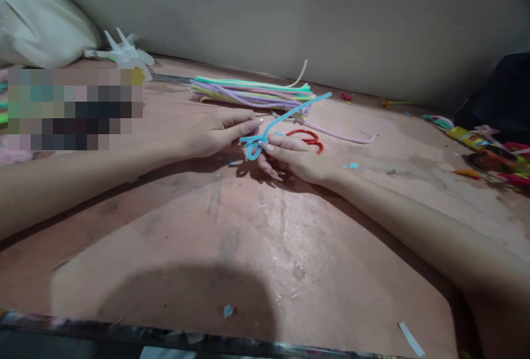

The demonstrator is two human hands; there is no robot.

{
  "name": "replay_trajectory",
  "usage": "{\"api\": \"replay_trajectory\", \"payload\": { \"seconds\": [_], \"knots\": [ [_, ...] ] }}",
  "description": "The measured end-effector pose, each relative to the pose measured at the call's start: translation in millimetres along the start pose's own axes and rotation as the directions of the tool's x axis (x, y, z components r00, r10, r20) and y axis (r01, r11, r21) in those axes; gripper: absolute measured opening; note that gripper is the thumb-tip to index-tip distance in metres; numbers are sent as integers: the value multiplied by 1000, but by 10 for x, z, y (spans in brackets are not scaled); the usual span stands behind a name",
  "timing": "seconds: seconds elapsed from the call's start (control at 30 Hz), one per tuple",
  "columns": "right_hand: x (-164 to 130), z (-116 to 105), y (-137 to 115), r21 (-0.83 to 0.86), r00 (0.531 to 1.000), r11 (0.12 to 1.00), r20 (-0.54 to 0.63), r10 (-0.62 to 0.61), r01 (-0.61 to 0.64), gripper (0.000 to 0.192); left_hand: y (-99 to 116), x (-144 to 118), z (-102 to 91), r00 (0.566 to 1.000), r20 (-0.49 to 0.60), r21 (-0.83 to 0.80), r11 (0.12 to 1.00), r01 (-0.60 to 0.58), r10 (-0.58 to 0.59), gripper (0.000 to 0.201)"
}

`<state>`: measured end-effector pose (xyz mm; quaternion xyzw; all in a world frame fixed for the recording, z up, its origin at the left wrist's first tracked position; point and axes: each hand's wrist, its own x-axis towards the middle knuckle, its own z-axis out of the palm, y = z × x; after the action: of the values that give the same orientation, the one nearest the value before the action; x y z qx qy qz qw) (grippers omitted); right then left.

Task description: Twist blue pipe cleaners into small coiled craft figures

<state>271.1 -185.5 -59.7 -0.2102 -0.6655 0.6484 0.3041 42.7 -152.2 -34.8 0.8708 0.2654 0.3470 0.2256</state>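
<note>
Both hands [215,132] [298,157] pinch blue pipe cleaner [285,115], its loop partly hidden

Blue strip [281,117] pinched between my left grip [215,132] and right grip [298,157]: smooth, matt, bends like thin plastic or paper. Bundle of pastel strips [252,93] toward the desk's far edge: same smooth matt stock. Red loop [308,139] just beyond my right grip: slightly glossy, plastic-looking. Desk [232,237]: pinkish, worn, scuffed, dull with a few shiny smears. White bag [41,22] at the far left corner: soft, creased cloth or plastic, cannot tell which. Wall [331,11] behind: flat, matt.
</note>
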Motion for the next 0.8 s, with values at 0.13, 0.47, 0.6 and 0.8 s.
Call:
{"api": "replay_trajectory", "payload": {
  "seconds": [0.13,0.47,0.6,0.8],
  "knots": [
    [2,20,49,66,1000,998,23,7,-9,32,-51,25,51,982,187,-149,988,38,-9,60],
    [8,23,70,75,1000,997,6,8,-8,23,-50,9,99,980,193,-155,988,-13,43,55],
    [10,37,108,-3,999,1000,-45,19,-19,35,-8,20,92,978,196,-136,990,-45,72,50],
    [28,19,92,9,999,1000,-22,29,-29,34,74,16,9,974,227,-1,1000,-4,4,51]
  ]
}}
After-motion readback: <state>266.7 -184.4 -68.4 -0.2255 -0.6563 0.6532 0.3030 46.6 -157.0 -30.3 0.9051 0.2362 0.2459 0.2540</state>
